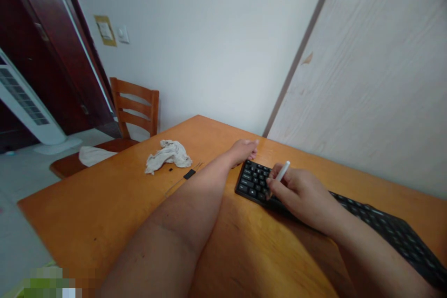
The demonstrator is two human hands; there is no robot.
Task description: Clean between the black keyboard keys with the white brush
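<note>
My right hand (293, 191) is closed around a slim white pen-like tool (282, 171), its upper end sticking up and its lower end pointing at the keys. Beneath it lies a black keyboard (249, 186) on the wooden table, with my right hand and forearm covering its middle. My left hand (244, 151) is by the keyboard's far left corner. Its fingers point right, loosely bent with the tips apart, and nothing shows between them. Whether it presses on the keyboard's edge I cannot tell.
On the table (115, 214), left of my left forearm, lie a crumpled pale cloth (169, 156), a small black piece (189, 174) with thin wires or bristles, and a tiny black bit (171, 169). A wooden chair (136, 107) stands beyond the table's left edge. A wall (209, 56) runs behind.
</note>
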